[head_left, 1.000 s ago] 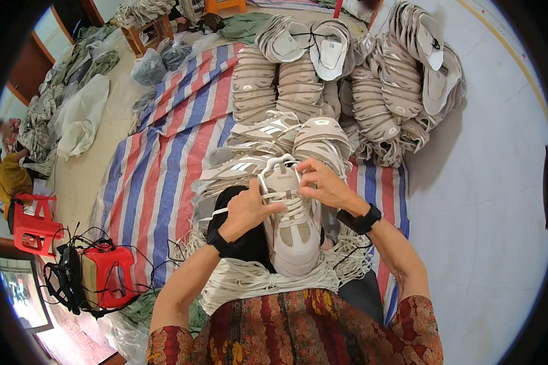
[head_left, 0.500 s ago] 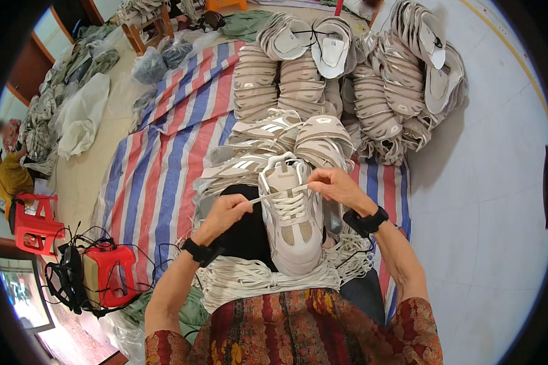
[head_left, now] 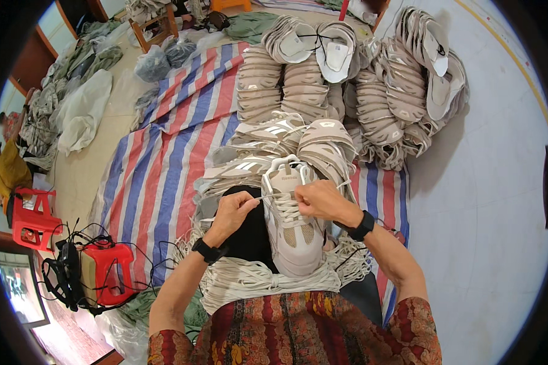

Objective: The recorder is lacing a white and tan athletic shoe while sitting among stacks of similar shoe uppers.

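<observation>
A beige and white sneaker upper (head_left: pixel 297 249) lies in front of me, toe pointing toward my body, with cream laces (head_left: pixel 288 210) crossing its tongue. On its left side my left hand (head_left: pixel 234 213) is closed, thumb and finger pinching a stretch of shoelace. My right hand (head_left: pixel 324 199) is closed in a fist over the upper's right eyelet row, gripping the lace; a loose tail stands out beyond its knuckles. Between my lap and the toe spreads a thick bundle of cream shoelaces (head_left: pixel 259 278).
Stacked shoe uppers (head_left: pixel 262 137) lie just beyond; tied stacks (head_left: pixel 386 91) stand farther back right. Striped sheeting (head_left: pixel 173 164) covers the floor beneath. At left are red stools (head_left: pixel 117 267), a black cabled device (head_left: pixel 66 274) and a seated person (head_left: pixel 12 170).
My right hand has come inward and down over the laces, turning into a fist. My left hand has shifted slightly right. The lace span drawn straight between them has shortened.
</observation>
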Demonstrator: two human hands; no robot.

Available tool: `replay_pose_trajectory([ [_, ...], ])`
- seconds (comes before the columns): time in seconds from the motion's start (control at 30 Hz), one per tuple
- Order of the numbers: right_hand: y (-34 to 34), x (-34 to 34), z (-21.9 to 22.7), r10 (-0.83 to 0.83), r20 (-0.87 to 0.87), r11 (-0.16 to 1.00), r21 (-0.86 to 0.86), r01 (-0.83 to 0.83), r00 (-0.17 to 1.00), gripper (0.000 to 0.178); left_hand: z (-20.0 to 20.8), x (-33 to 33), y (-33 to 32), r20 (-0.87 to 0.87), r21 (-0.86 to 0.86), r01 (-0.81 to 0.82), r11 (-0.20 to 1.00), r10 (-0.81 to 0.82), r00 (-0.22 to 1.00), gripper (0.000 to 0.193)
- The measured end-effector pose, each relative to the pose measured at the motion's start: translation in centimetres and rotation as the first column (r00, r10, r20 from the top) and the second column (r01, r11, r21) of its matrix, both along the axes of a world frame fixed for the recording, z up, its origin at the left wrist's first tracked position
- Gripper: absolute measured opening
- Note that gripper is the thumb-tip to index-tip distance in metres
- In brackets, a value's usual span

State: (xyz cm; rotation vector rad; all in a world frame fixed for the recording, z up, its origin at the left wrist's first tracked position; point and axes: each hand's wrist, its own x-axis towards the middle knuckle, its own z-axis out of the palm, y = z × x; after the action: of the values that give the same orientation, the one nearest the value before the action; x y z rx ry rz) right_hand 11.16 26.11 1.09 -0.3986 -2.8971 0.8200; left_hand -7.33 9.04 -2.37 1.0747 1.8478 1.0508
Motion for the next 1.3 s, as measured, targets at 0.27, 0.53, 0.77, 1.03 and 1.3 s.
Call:
replay_pose_trajectory([
  [0.27,2.8,4.1,2.3,-0.188,0.013,0.823,-0.544,0.165,0.982,0.010,-0.2,-4.8,-5.9,0.070,-0.065,0.066,0.996,-0.062,0.996,0.019],
  [0.53,13.7,19.1,8.7,-0.400,0.096,0.914,-0.038,0.405,0.911,0.015,-0.3,-16.6,-23.5,-0.405,-0.183,-0.237,0.954,0.147,0.903,0.012],
  [0.77,14.9,33.8,7.9,-0.768,-0.099,0.593,0.262,0.761,0.633,0.015,1.3,-16.3,-30.7,-0.677,0.025,-0.450,0.893,0.346,0.649,0.013],
  [1.03,4.7,36.1,-1.7,-0.879,-0.402,0.074,-0.645,0.761,-0.255,0.024,-3.6,-16.5,-33.5,-0.751,0.196,-0.802,0.564,0.612,0.247,0.020],
  [1.3,-1.1,19.8,0.0,-0.938,-0.137,0.272,-0.860,0.432,0.318,0.025,-1.0,-11.5,-14.0,0.274,0.289,-0.700,0.653,0.644,0.715,0.029],
])
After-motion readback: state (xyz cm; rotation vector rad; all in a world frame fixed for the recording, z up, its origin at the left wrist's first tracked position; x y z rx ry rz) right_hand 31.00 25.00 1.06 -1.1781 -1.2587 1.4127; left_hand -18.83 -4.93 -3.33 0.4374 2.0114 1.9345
